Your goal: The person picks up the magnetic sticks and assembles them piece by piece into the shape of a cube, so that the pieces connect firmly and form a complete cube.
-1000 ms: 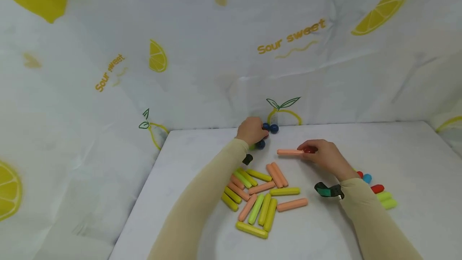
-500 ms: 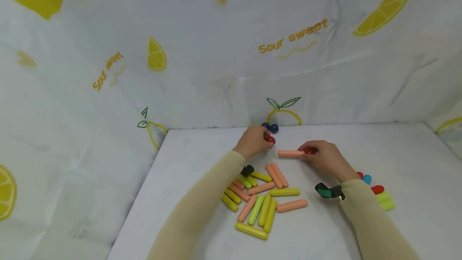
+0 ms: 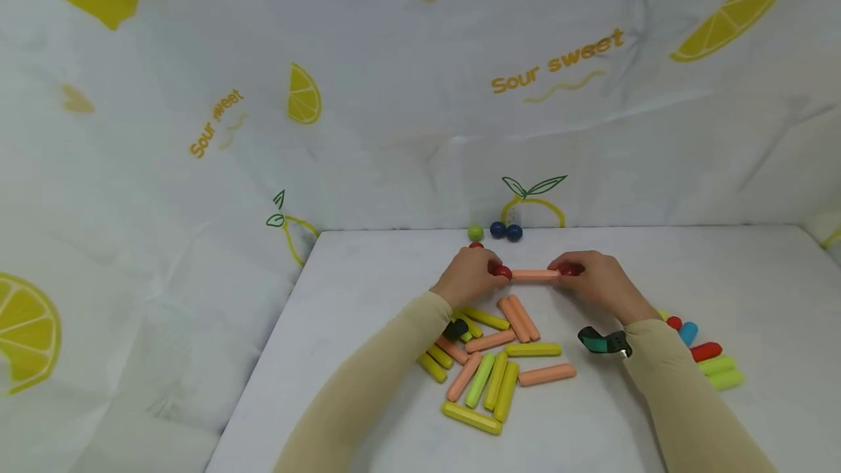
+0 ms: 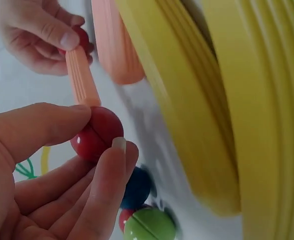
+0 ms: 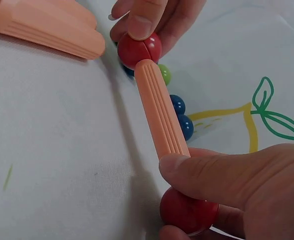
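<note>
My left hand [image 3: 468, 277] pinches a glossy red ball [image 4: 104, 127] between thumb and fingertips. That ball sits right at the left end of a ribbed salmon-orange building rod [image 5: 161, 110]. At the rod's other end, my right hand [image 3: 594, 282] has its thumb on the rod and its fingers round a second red ball [image 5: 186, 212]. Rod and balls form one nearly level line above the white table in the head view. Another red ball [image 3: 476, 245] shows just behind the left hand. Two salmon rods [image 3: 518, 318] lie side by side in front.
Along the table's back edge sit a green ball [image 3: 475, 233] and two dark blue balls [image 3: 514, 233]. Yellow, lime and orange rods [image 3: 469, 418] are spread at front centre. Beside the right forearm lie a red rod [image 3: 706, 352], a blue rod [image 3: 688, 333] and lime rods [image 3: 726, 379].
My left hand has come from the balls at the back, moving right and forward with a red ball, up to the rod's free end. The right hand keeps its hold.
</note>
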Available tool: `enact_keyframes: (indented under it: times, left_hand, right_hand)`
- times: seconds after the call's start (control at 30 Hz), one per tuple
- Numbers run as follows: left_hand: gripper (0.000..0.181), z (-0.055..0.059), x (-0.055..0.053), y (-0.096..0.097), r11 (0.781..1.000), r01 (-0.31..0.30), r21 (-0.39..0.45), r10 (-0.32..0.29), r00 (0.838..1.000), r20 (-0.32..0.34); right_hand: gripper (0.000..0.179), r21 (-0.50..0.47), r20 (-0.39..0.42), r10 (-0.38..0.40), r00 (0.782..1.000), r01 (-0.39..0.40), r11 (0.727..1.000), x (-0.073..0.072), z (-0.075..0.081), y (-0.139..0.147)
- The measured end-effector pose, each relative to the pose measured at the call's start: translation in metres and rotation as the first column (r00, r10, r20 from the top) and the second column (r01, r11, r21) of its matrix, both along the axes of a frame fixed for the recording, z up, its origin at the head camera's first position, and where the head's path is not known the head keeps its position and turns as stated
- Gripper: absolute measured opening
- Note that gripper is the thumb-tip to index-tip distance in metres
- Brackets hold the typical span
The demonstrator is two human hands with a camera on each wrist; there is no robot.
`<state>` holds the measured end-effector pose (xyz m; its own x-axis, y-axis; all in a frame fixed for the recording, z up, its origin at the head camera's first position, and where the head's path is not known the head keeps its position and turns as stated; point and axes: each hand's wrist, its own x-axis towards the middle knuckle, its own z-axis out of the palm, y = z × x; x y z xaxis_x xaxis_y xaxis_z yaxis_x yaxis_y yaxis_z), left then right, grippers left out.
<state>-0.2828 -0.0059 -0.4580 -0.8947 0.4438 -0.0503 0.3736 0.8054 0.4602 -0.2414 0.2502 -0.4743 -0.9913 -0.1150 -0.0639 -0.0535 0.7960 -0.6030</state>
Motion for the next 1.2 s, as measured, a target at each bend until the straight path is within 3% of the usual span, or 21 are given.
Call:
enact_keyframes:
  times: [0.1,0.2,0.3,0.4,0.47,0.6,0.67,0.77,1.03,1.2]
  left_hand:
    - [0.03,-0.003,0.001,0.004,1.0,0.017,-0.003,-0.017,1.0,-0.018]
    - [0.03,0.0,0.006,0.004,1.0,-0.006,-0.027,0.005,0.999,-0.054]
    - [0.03,0.008,0.021,0.002,0.997,0.009,-0.082,-0.018,0.994,-0.112]
    - [0.03,0.018,0.044,0.007,0.978,0.102,-0.183,-0.129,0.981,-0.142]
    - [0.028,0.019,0.056,0.014,0.942,0.213,-0.259,-0.253,0.958,-0.133]
    - [0.024,0.012,0.067,0.027,0.833,0.397,-0.385,-0.452,0.89,-0.063]
    - [0.022,0.008,0.067,0.027,0.789,0.448,-0.421,-0.506,0.862,-0.033]
    - [0.021,0.005,0.068,0.021,0.759,0.483,-0.437,-0.538,0.843,-0.005]
    - [0.019,0.005,0.07,-0.014,0.765,0.52,-0.381,-0.54,0.84,0.062]
    - [0.018,0.006,0.069,-0.031,0.79,0.515,-0.333,-0.521,0.85,0.078]
  right_hand:
    - [0.026,0.004,-0.006,-0.013,1.0,0.013,1.0,0.001,0.002,0.0]
    - [0.027,-0.007,-0.005,-0.014,1.0,0.014,1.0,0.0,0.003,-0.001]
    - [0.027,-0.016,0.002,-0.008,1.0,0.008,1.0,-0.002,0.003,-0.004]
    - [0.027,-0.011,-0.005,0.006,1.0,-0.006,1.0,-0.004,0.0,-0.004]
    - [0.026,-0.009,-0.015,0.008,1.0,-0.008,1.0,-0.004,0.0,-0.003]
    - [0.026,-0.015,-0.014,-0.002,1.0,0.002,1.0,-0.002,-0.001,0.0]
    - [0.025,-0.021,-0.006,-0.003,1.0,0.003,1.0,-0.002,-0.003,0.0]
    - [0.025,-0.026,0.007,0.001,1.0,0.0,1.0,-0.001,-0.007,-0.002]
    - [0.025,-0.014,-0.006,0.012,1.0,-0.012,1.0,-0.004,-0.007,-0.009]
    - [0.027,0.016,-0.014,0.012,1.0,-0.012,1.0,-0.004,-0.007,-0.009]
